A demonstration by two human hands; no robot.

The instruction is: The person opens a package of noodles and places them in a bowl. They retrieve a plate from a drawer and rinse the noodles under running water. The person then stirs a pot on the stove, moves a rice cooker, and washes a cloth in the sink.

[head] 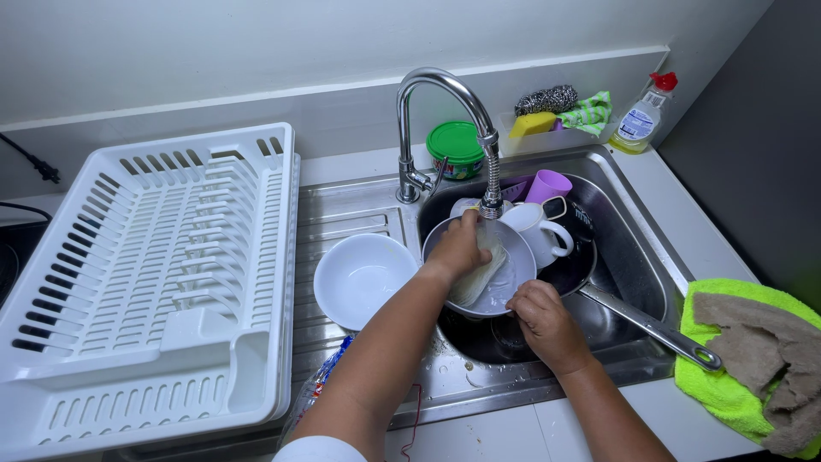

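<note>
White bowl [505, 282] held over the sink [633, 257] under the tap [490, 201].
The right hand [543, 321] pinches the bowl's near rim; the left hand [459, 244] presses a pale sponge [479, 278] inside, fingers curled and partly hidden behind it. The bowl covers most of a pan [599, 295] and cups [539, 227]. A second bowl [363, 278] sits just left, beside the empty rack [145, 282]; a green cloth [727, 385] is cut off at right.

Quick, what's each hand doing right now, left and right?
Left hand: closed on a pale sponge, pressing it inside the white bowl under the tap.
Right hand: closed on that bowl's rim.
</note>
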